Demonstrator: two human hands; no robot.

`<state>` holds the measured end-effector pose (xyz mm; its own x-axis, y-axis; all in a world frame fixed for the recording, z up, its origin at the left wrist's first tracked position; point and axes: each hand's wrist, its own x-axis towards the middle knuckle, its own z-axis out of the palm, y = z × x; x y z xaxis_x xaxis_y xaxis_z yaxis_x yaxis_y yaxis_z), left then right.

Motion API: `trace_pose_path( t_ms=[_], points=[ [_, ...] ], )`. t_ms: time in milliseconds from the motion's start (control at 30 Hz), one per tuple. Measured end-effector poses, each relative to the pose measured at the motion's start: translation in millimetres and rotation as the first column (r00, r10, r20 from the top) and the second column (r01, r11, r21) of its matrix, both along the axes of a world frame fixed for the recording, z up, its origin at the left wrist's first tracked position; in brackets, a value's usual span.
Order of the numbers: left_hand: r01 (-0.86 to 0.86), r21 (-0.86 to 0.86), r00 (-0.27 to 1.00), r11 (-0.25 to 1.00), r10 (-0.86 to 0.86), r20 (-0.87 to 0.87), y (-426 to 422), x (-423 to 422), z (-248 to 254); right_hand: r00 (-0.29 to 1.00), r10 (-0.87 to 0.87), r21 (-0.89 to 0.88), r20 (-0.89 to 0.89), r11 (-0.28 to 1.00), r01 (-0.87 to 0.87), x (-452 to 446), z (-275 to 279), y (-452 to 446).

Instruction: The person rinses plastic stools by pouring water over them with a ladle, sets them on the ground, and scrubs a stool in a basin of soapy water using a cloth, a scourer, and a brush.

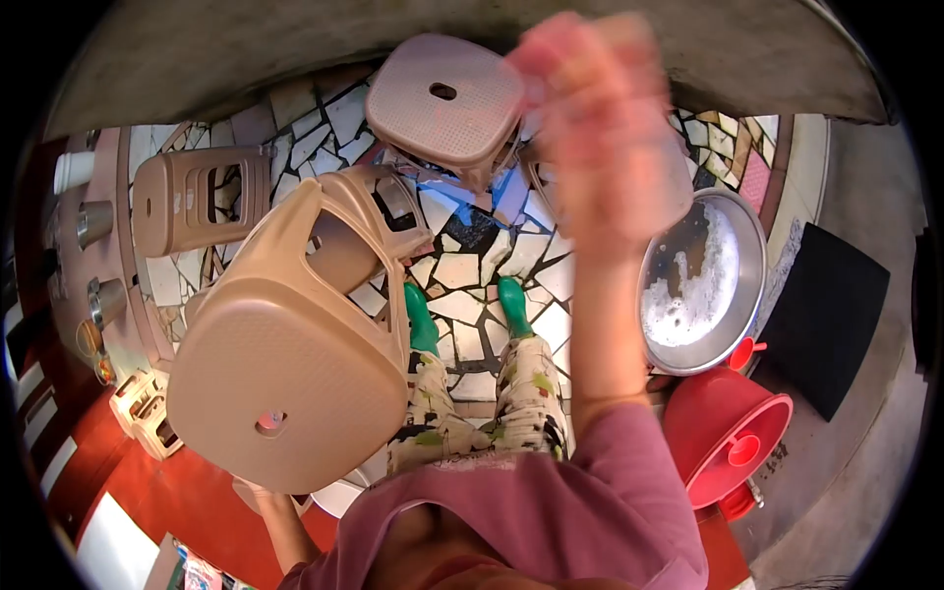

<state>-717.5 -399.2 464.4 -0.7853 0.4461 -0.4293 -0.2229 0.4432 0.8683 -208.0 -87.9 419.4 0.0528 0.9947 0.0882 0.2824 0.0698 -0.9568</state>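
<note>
Tan stool [290, 344] tilted, seat up, L of green boots [421, 320]; L hand [254, 494] clamped on its near edge, fingers mostly hidden. R hand [598, 133] raised, blurred, can't tell grip; sudsy basin [710, 285] on R.

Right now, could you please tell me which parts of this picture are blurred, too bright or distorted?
Head view: right hand strongly motion-blurred, its grip unreadable; the nearest stool fairly sharp by comparison. Head view: foam in the metal basin nearly washed out by bright light. Head view: wide-lens bending towards the edges, with black corners.
</note>
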Motion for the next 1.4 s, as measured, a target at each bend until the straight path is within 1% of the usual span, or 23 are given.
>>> trace_pose_path(
  t_ms=[33, 67, 100, 167, 267, 467, 500, 600, 633, 667, 733, 767, 833, 867, 933, 967, 1067, 1100, 1200, 1233, 1267, 1333, 1400],
  points=[
    [-0.007, 0.002, 1.000, 1.000, 0.007, -0.003, -7, 15, -2, 0.991, -0.110, 0.122, 0.073, 0.987, 0.101, 50, 24, 13],
    [-0.017, 0.003, 1.000, 1.000, 0.017, 0.002, -16, 30, -2, 0.974, -0.187, 0.243, 0.129, 0.958, 0.152, 96, 56, 20],
    [-0.025, 0.003, 1.000, 1.000, 0.025, 0.008, -24, 44, -1, 0.957, -0.233, 0.339, 0.171, 0.926, 0.165, 137, 88, 24],
    [-0.040, 0.005, 0.999, 0.999, 0.040, 0.014, -40, 70, 1, 0.944, -0.209, 0.446, 0.256, 0.892, 0.077, 193, 149, 18],
    [-0.049, 0.014, 0.999, 0.999, 0.049, 0.024, -54, 99, 0, 0.917, -0.141, 0.504, 0.373, 0.861, -0.072, 237, 211, -11],
    [-0.068, 0.050, 0.993, 0.996, 0.062, 0.102, -74, 130, -22, 0.879, -0.116, 0.514, 0.463, 0.843, -0.160, 267, 263, -86],
    [-0.069, 0.035, 0.987, 0.997, 0.063, 0.145, -77, 133, -27, 0.873, -0.120, 0.513, 0.472, 0.843, -0.162, 269, 267, -95],
    [-0.051, 0.018, 0.988, 0.999, 0.048, 0.145, -93, 146, -45, 0.862, -0.115, 0.501, 0.493, 0.848, -0.173, 266, 277, -122],
    [-0.056, 0.079, 0.975, 0.995, 0.038, 0.218, -102, 149, -49, 0.857, -0.120, 0.501, 0.502, 0.847, -0.175, 266, 280, -131],
    [-0.078, 0.102, 0.972, 0.992, 0.053, 0.229, -112, 153, -50, 0.852, -0.118, 0.498, 0.510, 0.848, -0.181, 264, 282, -140],
    [-0.036, 0.160, 0.824, 0.986, -0.061, 0.564, -115, 170, -48, 0.830, -0.139, 0.509, 0.540, 0.839, -0.191, 256, 289, -160],
    [-0.048, 0.220, 0.830, 0.974, -0.084, 0.551, -119, 181, -59, 0.824, -0.159, 0.519, 0.544, 0.835, -0.182, 253, 290, -173],
    [-0.193, 0.093, 0.929, 0.977, 0.151, 0.339, -121, 193, -74, 0.838, -0.185, 0.551, 0.514, 0.819, -0.157, 247, 280, -195],
    [-0.220, 0.100, 0.927, 0.970, 0.176, 0.333, -126, 187, -73, 0.840, -0.181, 0.545, 0.512, 0.824, -0.154, 246, 279, -199],
    [-0.058, 0.043, 0.827, 0.997, 0.024, 0.562, -145, 197, -72, 0.834, -0.143, 0.522, 0.534, 0.831, -0.192, 234, 286, -203],
    [-0.078, 0.040, 0.813, 0.996, 0.040, 0.580, -154, 205, -77, 0.829, -0.140, 0.520, 0.542, 0.830, -0.200, 231, 290, -210],
    [0.109, 0.087, 0.857, 0.990, -0.138, 0.496, -166, 204, -80, 0.833, -0.115, 0.514, 0.541, 0.829, -0.220, 227, 292, -219],
    [0.120, 0.095, 0.847, 0.988, -0.151, 0.509, -165, 207, -73, 0.839, -0.100, 0.510, 0.535, 0.830, -0.226, 225, 286, -221],
    [0.129, 0.083, 0.847, 0.988, -0.153, 0.508, -175, 208, -81, 0.853, -0.051, 0.489, 0.519, 0.836, -0.248, 218, 270, -222],
    [0.167, 0.083, 0.849, 0.982, -0.186, 0.495, -171, 211, -72, 0.855, -0.032, 0.475, 0.517, 0.842, -0.256, 215, 263, -222],
    [0.156, 0.056, 0.854, 0.986, -0.163, 0.494, -174, 212, -77, 0.858, -0.021, 0.469, 0.512, 0.844, -0.259, 213, 258, -221],
    [0.247, 0.064, 0.831, 0.967, -0.245, 0.499, -184, 211, -88, 0.869, 0.016, 0.454, 0.494, 0.848, -0.274, 210, 246, -214],
    [0.255, 0.020, 0.847, 0.967, -0.234, 0.477, -183, 218, -88, 0.876, 0.044, 0.446, 0.480, 0.847, -0.288, 209, 235, -210]
  ],
)
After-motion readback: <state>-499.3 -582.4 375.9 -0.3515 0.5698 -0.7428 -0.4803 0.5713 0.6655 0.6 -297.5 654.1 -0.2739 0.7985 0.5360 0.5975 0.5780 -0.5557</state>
